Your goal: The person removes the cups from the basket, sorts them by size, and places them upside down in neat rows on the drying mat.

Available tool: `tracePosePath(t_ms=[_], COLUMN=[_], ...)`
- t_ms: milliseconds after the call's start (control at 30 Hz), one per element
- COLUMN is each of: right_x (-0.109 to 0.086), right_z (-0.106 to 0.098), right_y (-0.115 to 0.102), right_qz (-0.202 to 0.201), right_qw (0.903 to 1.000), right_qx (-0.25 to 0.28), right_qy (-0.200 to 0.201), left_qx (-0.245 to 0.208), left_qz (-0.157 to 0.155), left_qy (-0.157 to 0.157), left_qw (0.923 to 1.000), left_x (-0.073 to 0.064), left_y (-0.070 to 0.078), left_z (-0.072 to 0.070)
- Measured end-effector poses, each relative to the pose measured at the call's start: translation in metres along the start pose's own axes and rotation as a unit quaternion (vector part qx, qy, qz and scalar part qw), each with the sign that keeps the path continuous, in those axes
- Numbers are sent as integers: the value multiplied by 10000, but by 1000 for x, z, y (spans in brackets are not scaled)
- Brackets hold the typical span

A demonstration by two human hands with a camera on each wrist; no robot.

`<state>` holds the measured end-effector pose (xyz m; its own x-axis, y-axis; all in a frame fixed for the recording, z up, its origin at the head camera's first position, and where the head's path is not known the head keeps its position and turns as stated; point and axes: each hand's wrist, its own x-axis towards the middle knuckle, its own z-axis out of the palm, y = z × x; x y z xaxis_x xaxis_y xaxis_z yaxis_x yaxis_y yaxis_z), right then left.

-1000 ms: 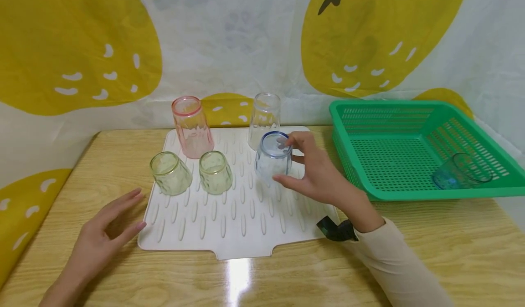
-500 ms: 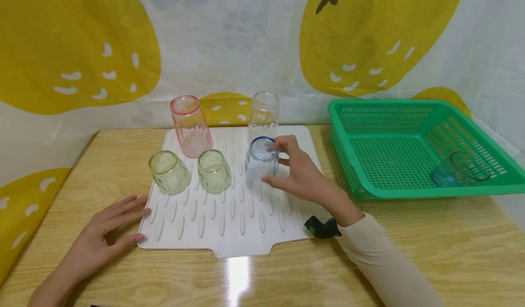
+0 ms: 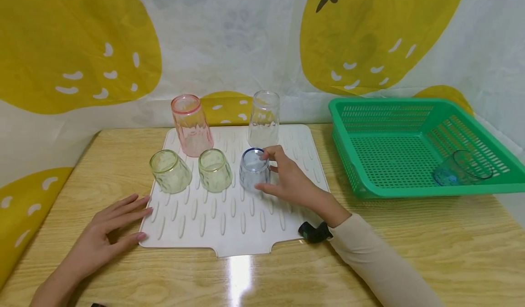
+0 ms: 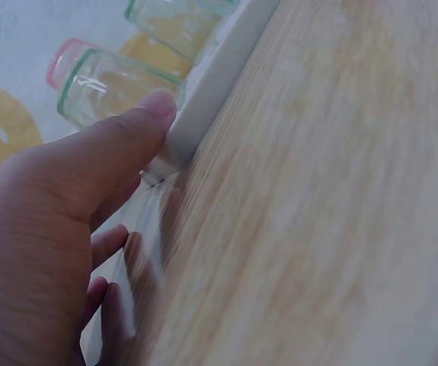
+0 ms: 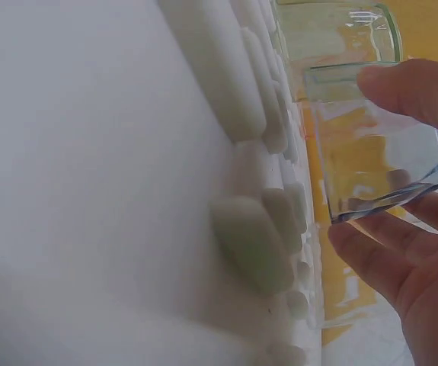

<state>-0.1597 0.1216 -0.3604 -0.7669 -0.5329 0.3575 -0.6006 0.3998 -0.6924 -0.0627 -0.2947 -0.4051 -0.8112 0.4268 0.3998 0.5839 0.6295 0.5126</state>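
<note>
My right hand (image 3: 289, 179) grips a short blue-tinted glass (image 3: 251, 172) between thumb and fingers. The glass is upside down, its dark blue base ring upward, close over the white ridged drying mat (image 3: 234, 234). In the right wrist view the thumb presses one side of the glass (image 5: 371, 152) and the fingers the other. My left hand (image 3: 96, 238) lies at the mat's left edge, fingers spread and fingertips right at the border. Two short green glasses (image 3: 216, 175) and a tall pink glass (image 3: 194, 131) stand upturned on the mat, left of the blue one. A tall clear glass (image 3: 262, 122) stands behind it.
On the right, a green plastic basket (image 3: 410, 192) holds a blue glass (image 3: 451, 170) lying on its side. A white cloth with yellow fruit print (image 3: 246, 33) hangs behind the wooden table (image 3: 164, 279).
My right hand has carried the blue glass left and toward me, into line beside the green glasses. My left hand has shifted slightly and brought its fingertips to the mat's edge.
</note>
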Motion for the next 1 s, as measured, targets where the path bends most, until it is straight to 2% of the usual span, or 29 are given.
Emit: tracePosePath(t_ms=[333, 600, 1000], right_x=[-1, -1, -2], right_z=[2, 4, 2], right_y=[6, 9, 8], right_qz=[74, 95, 147], right_qw=[9999, 9999, 9996], right_qx=[71, 69, 70], right_qy=[80, 6, -223], left_qx=[-15, 70, 43], left_qz=[-13, 54, -10], left_qy=[-8, 52, 30], left_qw=[10000, 9999, 10000], left_x=[2, 1, 1], left_y=[0, 2, 2], left_z=[-1, -1, -1])
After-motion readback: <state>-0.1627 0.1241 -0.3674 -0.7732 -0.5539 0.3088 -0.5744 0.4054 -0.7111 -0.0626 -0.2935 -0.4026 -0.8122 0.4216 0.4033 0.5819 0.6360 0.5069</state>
